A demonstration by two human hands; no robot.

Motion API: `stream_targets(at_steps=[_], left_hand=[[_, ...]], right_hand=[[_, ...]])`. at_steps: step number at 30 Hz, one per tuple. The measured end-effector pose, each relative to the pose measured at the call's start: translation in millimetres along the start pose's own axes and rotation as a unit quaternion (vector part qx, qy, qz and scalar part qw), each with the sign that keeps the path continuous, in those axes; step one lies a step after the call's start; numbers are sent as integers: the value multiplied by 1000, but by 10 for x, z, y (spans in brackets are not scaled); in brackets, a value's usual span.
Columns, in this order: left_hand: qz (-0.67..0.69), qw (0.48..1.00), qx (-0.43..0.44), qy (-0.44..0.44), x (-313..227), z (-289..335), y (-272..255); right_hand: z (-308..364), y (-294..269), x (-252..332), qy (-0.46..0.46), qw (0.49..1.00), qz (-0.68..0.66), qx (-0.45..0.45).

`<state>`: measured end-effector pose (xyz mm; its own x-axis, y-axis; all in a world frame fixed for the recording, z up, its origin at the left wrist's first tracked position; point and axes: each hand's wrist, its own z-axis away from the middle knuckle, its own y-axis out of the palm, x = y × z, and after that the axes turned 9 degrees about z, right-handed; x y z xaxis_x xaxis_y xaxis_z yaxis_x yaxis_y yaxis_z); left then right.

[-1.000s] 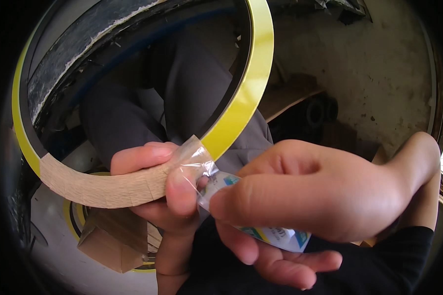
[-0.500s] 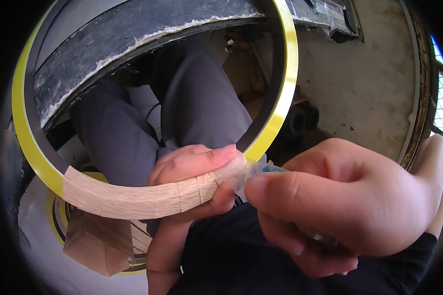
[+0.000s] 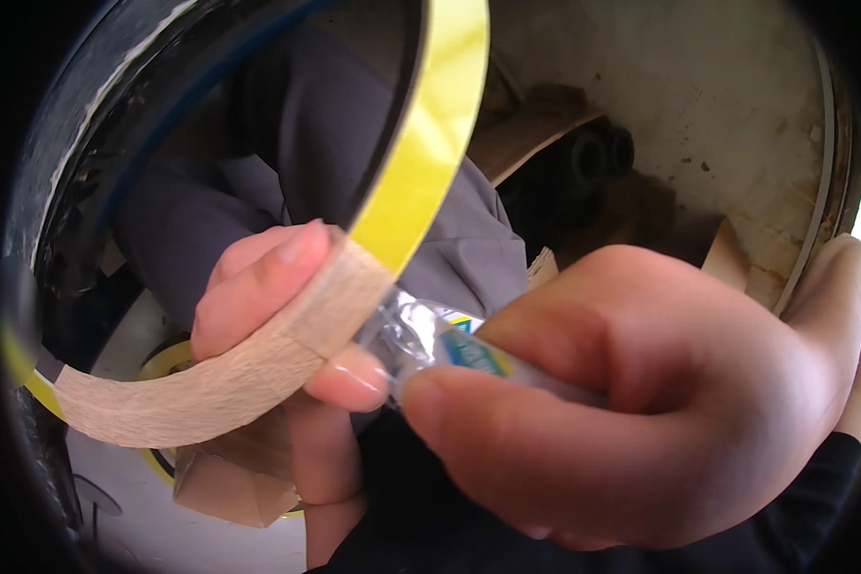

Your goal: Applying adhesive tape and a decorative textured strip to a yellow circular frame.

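A large hoop (image 3: pixel 430 134), shiny yellow outside and dark inside, runs across the view and leaves it at the top. Its near stretch is covered by a tan, wood-grained strip (image 3: pixel 191 407) with a seam near the right end. My left hand (image 3: pixel 253 287) grips this covered part, thumb on the inner side and a fingertip underneath. Just right of the strip's end, my right hand (image 3: pixel 641 392) pinches a crinkled clear plastic wrapper (image 3: pixel 416 330) with blue-green print. The wrapper lies against or very near the hoop; contact cannot be made out. Its far end is hidden inside my right hand.
Below the hoop at lower left, an open brown cardboard box (image 3: pixel 239 478) sits by more yellow hoops (image 3: pixel 167 362). A dark, rough-edged bench (image 3: pixel 38 182) curves along the left. Black rolls (image 3: pixel 593 158) lie near the stained wall (image 3: pixel 698 86).
The hoop has come closer and tilted, its covered end shifting left and up with my left hand. My right hand has moved left, and more of the plastic wrapper shows.
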<state>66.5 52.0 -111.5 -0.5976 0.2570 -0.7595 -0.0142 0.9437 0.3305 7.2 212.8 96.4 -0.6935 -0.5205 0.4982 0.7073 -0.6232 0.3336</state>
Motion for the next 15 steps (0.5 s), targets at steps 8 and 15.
stream_targets(at_steps=[8,15], left_hand=[[27,995,25,92,253,-125,-59],[-24,994,-39,99,320,-23,-3]], right_hand=[[-300,65,-111,-32,991,-30,-128],[-68,46,-691,-208,952,134,-182]])
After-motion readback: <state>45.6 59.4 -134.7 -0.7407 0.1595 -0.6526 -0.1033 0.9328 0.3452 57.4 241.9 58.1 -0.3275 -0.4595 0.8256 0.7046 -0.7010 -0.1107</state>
